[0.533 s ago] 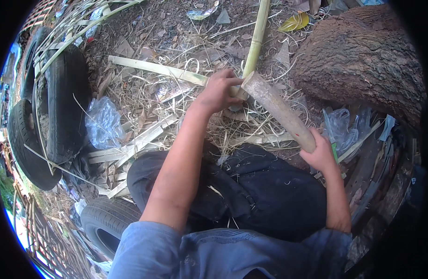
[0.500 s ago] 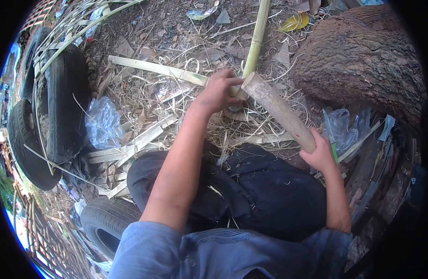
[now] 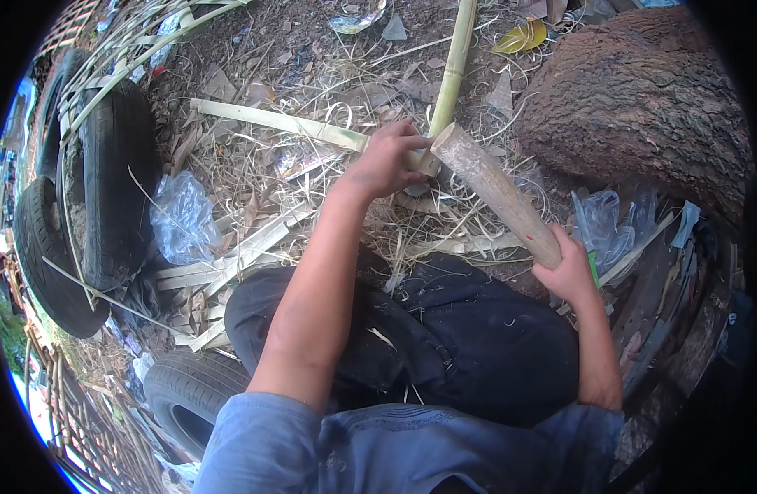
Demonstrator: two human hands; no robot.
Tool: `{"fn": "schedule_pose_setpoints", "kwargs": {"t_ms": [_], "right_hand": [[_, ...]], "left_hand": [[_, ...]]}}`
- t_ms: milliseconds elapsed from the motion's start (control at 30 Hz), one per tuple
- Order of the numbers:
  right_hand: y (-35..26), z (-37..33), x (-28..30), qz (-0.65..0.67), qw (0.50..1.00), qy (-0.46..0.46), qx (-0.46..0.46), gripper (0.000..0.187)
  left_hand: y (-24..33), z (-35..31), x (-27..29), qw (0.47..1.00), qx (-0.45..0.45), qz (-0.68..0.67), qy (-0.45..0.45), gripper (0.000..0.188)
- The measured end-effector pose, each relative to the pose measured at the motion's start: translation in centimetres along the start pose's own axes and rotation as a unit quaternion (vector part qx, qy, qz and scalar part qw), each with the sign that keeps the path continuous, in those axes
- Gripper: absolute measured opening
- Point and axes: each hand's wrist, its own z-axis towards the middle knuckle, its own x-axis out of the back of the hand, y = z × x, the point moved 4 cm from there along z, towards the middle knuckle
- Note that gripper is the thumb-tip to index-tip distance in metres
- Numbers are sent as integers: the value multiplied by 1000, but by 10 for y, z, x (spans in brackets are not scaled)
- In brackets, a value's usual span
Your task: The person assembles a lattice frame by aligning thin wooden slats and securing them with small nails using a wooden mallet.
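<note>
My left hand (image 3: 391,162) is closed around the near end of a pale split bamboo strip (image 3: 275,122), which lies out to the left over the litter. The fingers and thumb grip it close to the foot of a green bamboo pole (image 3: 452,78) that runs up to the top of the view. In my right hand (image 3: 569,267) is a thick round wooden stick (image 3: 500,198), held by its near end. Its far end slants up and left, right beside my left fingers; whether it touches the strip I cannot tell. Both forearms reach forward over dark trousers.
A rough-barked log (image 3: 633,107) lies at the right. Old tyres (image 3: 119,181) stand at the left, another tyre (image 3: 193,383) nearer me. A clear plastic bag (image 3: 183,218) rests beside them. Bamboo shavings (image 3: 263,177), leaves and loose strips cover the ground. A yellow leaf (image 3: 520,38) lies beyond.
The wooden stick in my right hand has shifted very slightly. My left hand and the bamboo strip look almost unmoved.
</note>
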Motion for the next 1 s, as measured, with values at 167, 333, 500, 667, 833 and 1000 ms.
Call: {"fn": "schedule_pose_setpoints", "kwargs": {"t_ms": [167,333,500,667,833,1000], "right_hand": [[1,1,-4,-24,998,-47,-27,46],[6,-7,-2,-48,999,22,-5,47],[2,-3,-2,-4,999,-30,-26,50],[-5,-1,1,-48,996,-67,-43,49],[-12,0,4,-67,992,-72,-77,51],[-6,-6,5,-18,999,-11,-50,49]], "left_hand": [[1,0,2,1000,4,-1,-5,57],[2,2,2,999,28,-15,-37,53],[0,0,1,1000,-3,10,-2,56],[-7,-2,-2,999,-12,33,22,53],[-8,-2,-3,1000,6,9,-10,57],[2,1,2,1000,-6,1,6,55]]}}
